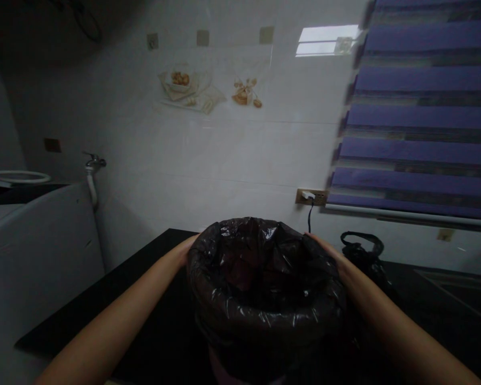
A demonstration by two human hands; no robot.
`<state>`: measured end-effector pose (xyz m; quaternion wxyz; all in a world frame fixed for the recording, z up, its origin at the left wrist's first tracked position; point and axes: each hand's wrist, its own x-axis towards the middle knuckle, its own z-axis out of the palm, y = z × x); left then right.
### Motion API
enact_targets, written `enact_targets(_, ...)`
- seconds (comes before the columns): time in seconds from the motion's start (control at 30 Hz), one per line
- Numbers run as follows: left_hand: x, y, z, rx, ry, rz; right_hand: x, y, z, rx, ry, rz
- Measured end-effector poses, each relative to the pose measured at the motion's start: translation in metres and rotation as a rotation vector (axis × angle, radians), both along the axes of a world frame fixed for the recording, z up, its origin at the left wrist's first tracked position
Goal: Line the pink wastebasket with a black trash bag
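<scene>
A black plastic garbage bag [264,315] lines a trash bin [224,371], folded outward over its round rim. The bin stands upright in front of me, and only a little of its pinkish wall shows below the bag. My left hand [188,248] presses on the bag at the far left side of the rim. On the opposite side, my right hand [326,248] holds the bag against the rim. Most fingers of both hands are hidden behind the bag. Inside, the bag is wrinkled and shiny, with a dark reddish tint showing through.
A dark countertop [144,267] lies beneath. To the right sits a tied black plastic bag [364,251]. A wall socket [311,197] holds a white plug with a cord. At left are a white washing machine [44,256] and a tap [94,160]. A purple striped blind [420,117] hangs at right.
</scene>
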<state>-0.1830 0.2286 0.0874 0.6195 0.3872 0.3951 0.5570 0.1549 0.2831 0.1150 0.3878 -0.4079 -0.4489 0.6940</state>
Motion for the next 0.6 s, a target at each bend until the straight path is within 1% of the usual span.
enact_targets(0.03,-0.003,-0.001,-0.005,-0.042,-0.003,-0.014,0.005,-0.004,-0.001,-0.062,0.048,0.007)
enact_targets(0.1,-0.009,-0.006,-0.013,-0.099,-0.039,-0.036,0.013,-0.015,0.000,-0.131,0.067,-0.003)
enact_targets(0.2,-0.013,-0.020,-0.020,-0.117,-0.224,-0.011,0.016,-0.032,0.005,-0.151,0.079,-0.072)
enact_targets(0.3,-0.011,-0.035,-0.017,-0.097,-0.296,0.041,0.014,-0.044,0.006,-0.107,0.056,-0.113)
enact_targets(0.43,-0.005,-0.049,-0.011,-0.088,-0.308,0.100,0.016,-0.048,-0.002,0.025,0.022,-0.112)
enact_targets(0.5,-0.004,-0.053,-0.012,-0.088,-0.308,0.116,0.017,-0.050,-0.005,0.054,0.033,-0.111)
enact_targets(0.6,-0.003,-0.056,-0.016,-0.081,-0.302,0.161,0.015,-0.055,-0.006,0.044,0.084,-0.132)
